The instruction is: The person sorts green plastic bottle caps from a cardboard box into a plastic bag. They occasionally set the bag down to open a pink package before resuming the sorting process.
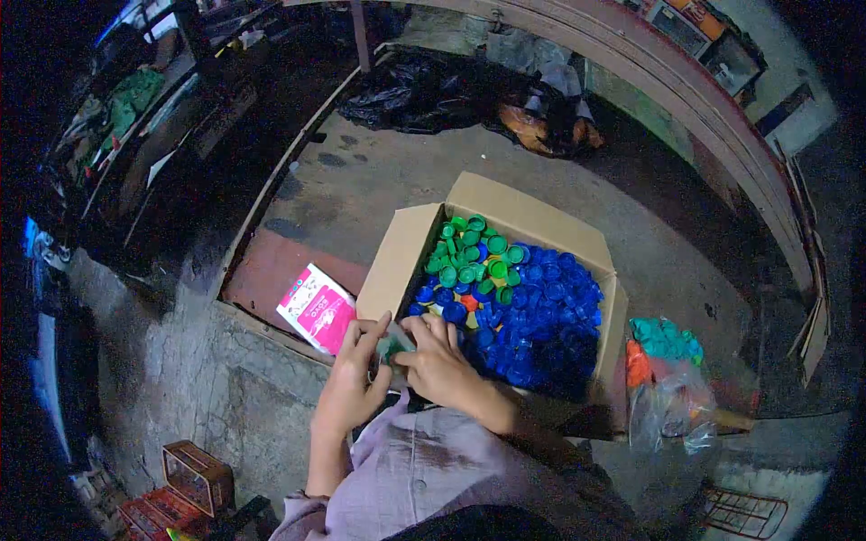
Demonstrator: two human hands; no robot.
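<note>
Just in front of the cardboard box [406,248], my left hand [352,370] and my right hand [442,365] meet over my lap. Between their fingers is a small green piece with something pale and clear around it, perhaps plastic film [391,350]; its exact kind is too blurred to tell. Both hands have their fingers bent and pinched on it. Inside the open box lie many plastic bottle caps: blue caps [541,316] fill most of it, green caps [469,252] are heaped at the far left, and a few orange and yellow ones show between them.
A pink and white packet [317,309] lies left of the box on the low platform [361,180]. To the right sits a clear plastic bag [667,397] with teal and orange pieces. Black plastic sheeting [424,90] is bunched at the back. A rusty metal frame [198,478] stands lower left.
</note>
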